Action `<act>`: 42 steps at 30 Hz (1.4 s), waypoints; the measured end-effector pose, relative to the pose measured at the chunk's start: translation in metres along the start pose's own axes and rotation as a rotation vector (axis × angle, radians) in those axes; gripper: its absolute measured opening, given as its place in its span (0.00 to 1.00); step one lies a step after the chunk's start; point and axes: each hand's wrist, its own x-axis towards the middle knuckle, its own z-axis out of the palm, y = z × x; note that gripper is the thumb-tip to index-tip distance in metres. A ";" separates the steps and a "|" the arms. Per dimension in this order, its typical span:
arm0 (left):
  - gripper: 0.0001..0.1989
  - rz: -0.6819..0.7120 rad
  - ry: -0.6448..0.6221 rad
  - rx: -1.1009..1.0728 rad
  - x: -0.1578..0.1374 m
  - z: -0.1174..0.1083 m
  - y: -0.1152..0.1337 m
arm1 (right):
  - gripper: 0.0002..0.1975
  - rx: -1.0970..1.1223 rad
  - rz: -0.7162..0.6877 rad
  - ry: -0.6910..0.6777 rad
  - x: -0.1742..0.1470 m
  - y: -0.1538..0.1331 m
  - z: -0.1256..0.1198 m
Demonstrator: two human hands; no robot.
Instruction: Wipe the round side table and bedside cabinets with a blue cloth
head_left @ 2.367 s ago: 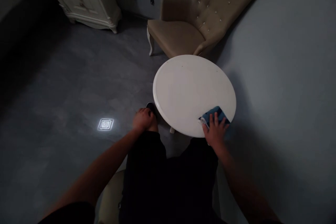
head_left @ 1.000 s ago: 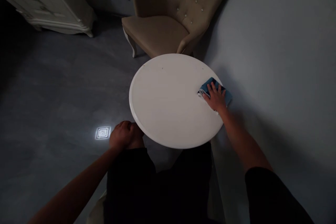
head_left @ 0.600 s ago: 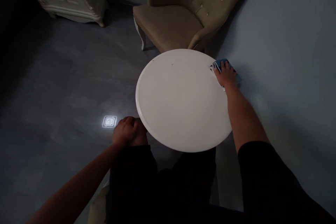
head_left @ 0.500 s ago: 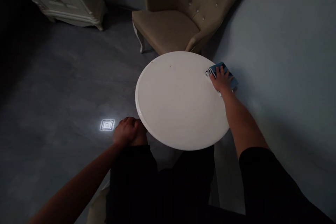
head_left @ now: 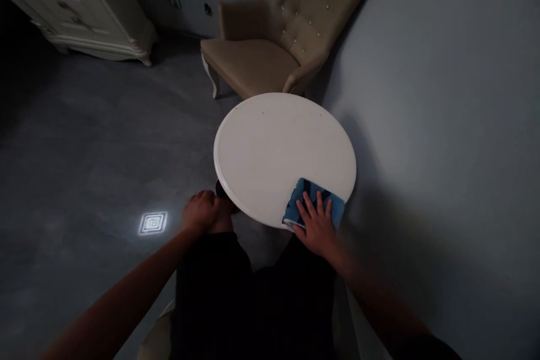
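Observation:
A round white table (head_left: 274, 140) stands in front of my knees. My right hand (head_left: 316, 225) lies flat on a folded blue cloth (head_left: 335, 205) with dark stripes, fingers spread, pressing it on the table's near right edge. Part of the cloth sits under my palm. On my left knee rests my left hand (head_left: 200, 212), fingers curled in, just off the table's left rim. Nothing shows in that hand. A few small dark specks dot the far part of the tabletop.
Touching or close behind the table is a tan buttoned armchair (head_left: 257, 62). A pale wall (head_left: 442, 95) runs along the right. At the far left stands a white cabinet (head_left: 84, 11). A bright square pattern (head_left: 152, 223) shows on the grey floor.
My right hand has slid the cloth from the table's far right edge toward me, to the near right edge. My left hand has stayed on the knee. The view has shifted slightly.

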 end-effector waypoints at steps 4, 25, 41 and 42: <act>0.20 -0.014 0.005 -0.005 0.001 0.006 -0.006 | 0.47 -0.006 -0.002 -0.029 0.019 0.005 -0.005; 0.21 -0.075 -0.023 -0.097 0.019 0.008 -0.028 | 0.48 -0.006 0.345 0.036 0.458 0.204 -0.024; 0.22 -0.003 -0.008 -0.018 -0.001 -0.006 0.001 | 0.46 -0.004 -0.037 -0.059 0.089 -0.012 -0.021; 0.22 0.000 -0.007 -0.018 -0.003 -0.006 0.003 | 0.48 0.013 -0.073 -0.063 0.064 -0.028 -0.017</act>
